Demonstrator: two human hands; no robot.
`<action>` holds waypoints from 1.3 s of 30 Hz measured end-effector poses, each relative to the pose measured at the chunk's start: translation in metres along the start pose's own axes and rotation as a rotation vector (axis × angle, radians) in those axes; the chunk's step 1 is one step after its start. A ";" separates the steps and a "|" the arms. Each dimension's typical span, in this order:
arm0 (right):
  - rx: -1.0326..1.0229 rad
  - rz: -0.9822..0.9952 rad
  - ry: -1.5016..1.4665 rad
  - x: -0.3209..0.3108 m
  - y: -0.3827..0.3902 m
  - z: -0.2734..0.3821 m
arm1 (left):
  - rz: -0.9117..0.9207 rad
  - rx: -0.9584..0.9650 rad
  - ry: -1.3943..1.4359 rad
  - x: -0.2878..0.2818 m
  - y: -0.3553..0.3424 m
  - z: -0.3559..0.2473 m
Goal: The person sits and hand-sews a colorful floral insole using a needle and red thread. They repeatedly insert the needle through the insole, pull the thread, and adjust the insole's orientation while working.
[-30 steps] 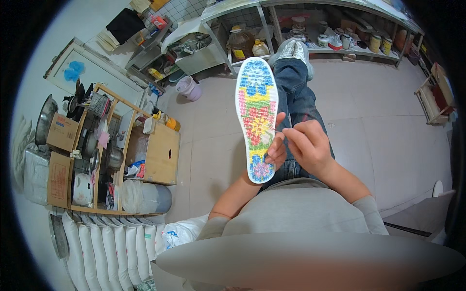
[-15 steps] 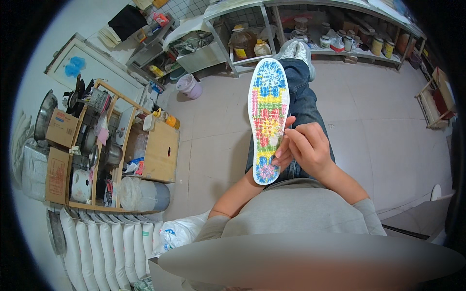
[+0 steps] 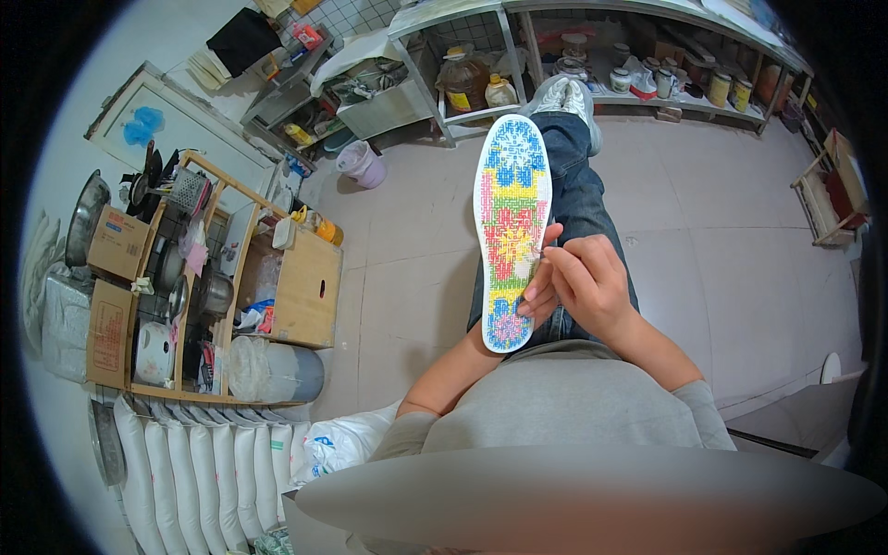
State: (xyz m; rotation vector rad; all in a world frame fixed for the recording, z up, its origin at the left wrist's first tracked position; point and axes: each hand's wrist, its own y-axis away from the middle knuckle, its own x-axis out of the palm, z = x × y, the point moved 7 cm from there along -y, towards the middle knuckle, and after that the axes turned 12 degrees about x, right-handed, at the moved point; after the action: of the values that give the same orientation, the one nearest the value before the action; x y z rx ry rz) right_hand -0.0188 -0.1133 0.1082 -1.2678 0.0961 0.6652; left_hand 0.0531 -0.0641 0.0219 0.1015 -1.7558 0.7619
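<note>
A white shoe insole stitched in blue, yellow, pink, red and green lies lengthwise in front of me, above my jeans. My left hand grips it from underneath; its fingertips curl round the right edge near the heel end, while the palm is hidden. A small patch by that edge is plain white. Close to this patch my right hand is closed in a pinch, with thumb and forefinger pressed together. Whatever sits between those fingertips is too small to make out.
On the left stands a wooden shelf crowded with pans and boxes. Nearby are a lidded plastic bin and a lilac bucket. Jars line a low shelf at the far side. A small wooden rack stands at right.
The far end of the insole has dipped slightly toward me. Both hands keep nearly the same place and grip.
</note>
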 end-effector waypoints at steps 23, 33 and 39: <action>0.878 0.181 -0.908 0.058 0.029 -0.076 | -0.385 0.364 -1.032 -0.008 0.003 -0.022; 0.807 0.209 -0.845 0.044 0.035 -0.090 | -0.232 0.382 -1.227 0.002 0.007 -0.021; 0.173 -0.033 -0.083 -0.001 0.011 -0.041 | -0.185 0.448 -1.443 0.004 0.003 -0.020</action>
State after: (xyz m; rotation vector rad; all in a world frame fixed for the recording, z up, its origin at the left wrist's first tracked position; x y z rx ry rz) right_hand -0.0135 -0.1490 0.0856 -1.0721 0.0630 0.6663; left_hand 0.0666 -0.0497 0.0262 1.3797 -2.7656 1.0130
